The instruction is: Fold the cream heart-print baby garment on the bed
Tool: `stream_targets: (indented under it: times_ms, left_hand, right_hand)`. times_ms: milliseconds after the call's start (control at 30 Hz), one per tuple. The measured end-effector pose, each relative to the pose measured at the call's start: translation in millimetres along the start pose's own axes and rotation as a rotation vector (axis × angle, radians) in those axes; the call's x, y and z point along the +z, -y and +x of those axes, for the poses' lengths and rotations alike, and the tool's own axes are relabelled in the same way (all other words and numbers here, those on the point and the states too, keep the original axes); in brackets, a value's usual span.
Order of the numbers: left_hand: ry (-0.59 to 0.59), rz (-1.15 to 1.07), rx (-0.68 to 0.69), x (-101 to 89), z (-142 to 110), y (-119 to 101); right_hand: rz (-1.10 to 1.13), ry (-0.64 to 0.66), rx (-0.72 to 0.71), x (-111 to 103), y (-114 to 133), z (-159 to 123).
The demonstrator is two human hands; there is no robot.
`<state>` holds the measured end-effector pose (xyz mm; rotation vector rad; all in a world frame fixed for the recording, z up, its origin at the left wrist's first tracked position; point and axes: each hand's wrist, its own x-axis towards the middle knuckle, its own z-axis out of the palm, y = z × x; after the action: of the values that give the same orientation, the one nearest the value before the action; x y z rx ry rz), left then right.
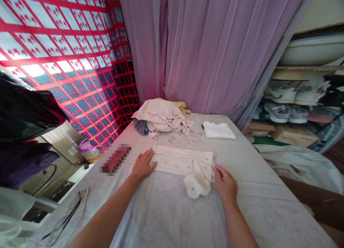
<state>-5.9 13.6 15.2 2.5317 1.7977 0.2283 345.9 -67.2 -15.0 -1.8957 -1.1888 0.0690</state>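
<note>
A cream garment (182,162) with small pale prints lies partly folded on the bed's pale sheet (166,212), one sleeve hanging toward me. My left hand (143,164) rests flat on its left end, fingers stretched out. My right hand (225,183) is at the garment's right edge, fingers curled in a pinch on the cloth there.
A heap of unfolded clothes (161,118) sits at the far side by the purple curtain (215,51). A folded white garment (218,130) lies far right. A blurred reddish object (115,159) lies at left. Shoe shelves (301,105) stand to the right.
</note>
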Motion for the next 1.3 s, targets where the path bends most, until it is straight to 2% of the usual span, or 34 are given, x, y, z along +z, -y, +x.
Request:
stream_targets:
  times_ms: [367, 567, 767, 1300]
  left_hand:
    - [0.0, -0.016, 0.037, 4.7, -0.1, 5.4]
    - [-0.03, -0.025, 0.058, 7.1, 0.3, 7.8]
    - [-0.03, -0.029, 0.062, 6.4, 2.3, 8.6]
    - [0.003, -0.032, 0.015, 2.0, 1.8, 4.5]
  right_hand:
    - [0.095, -0.005, -0.019, -5.1, -4.9, -2.5]
    - [0.052, 0.038, -0.082, -5.8, -5.4, -2.1]
    - [0.033, 0.024, -0.131, -2.3, -3.8, 2.4]
    - [0.027, 0.024, -0.084, 1.1, 0.6, 1.3]
